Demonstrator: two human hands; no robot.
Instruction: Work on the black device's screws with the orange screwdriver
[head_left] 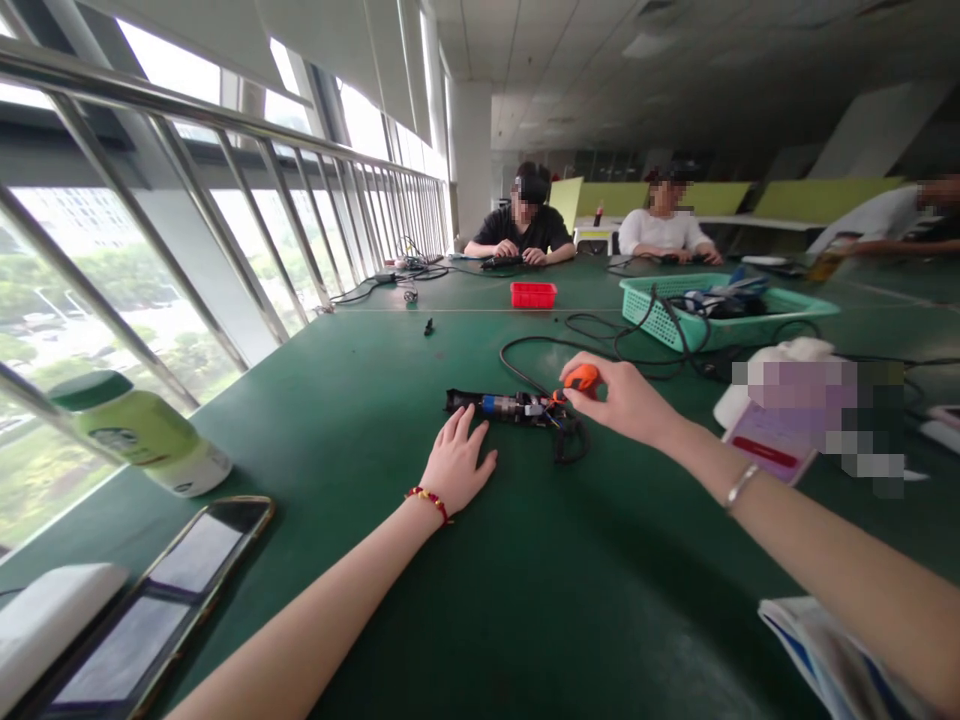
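On the green table lies an opened black device [499, 406], long and tube-shaped, with a blue band, exposed inner parts and small wires at its right end. A black cable runs away from that end. My left hand [459, 462] lies palm down with its fingers spread, the fingertips at the device's near edge. My right hand [626, 398] is closed around an orange-handled screwdriver [581, 379] above the device's right end. Its tip is too small to make out against the wires.
A green basket [652, 310] of cables and a red tray [533, 295] stand farther back. At left are a green-capped bottle [142, 440] and a phone [180, 590]. A white container [780, 370] and a folded cloth-like item [832, 650] lie right. Several people sit beyond.
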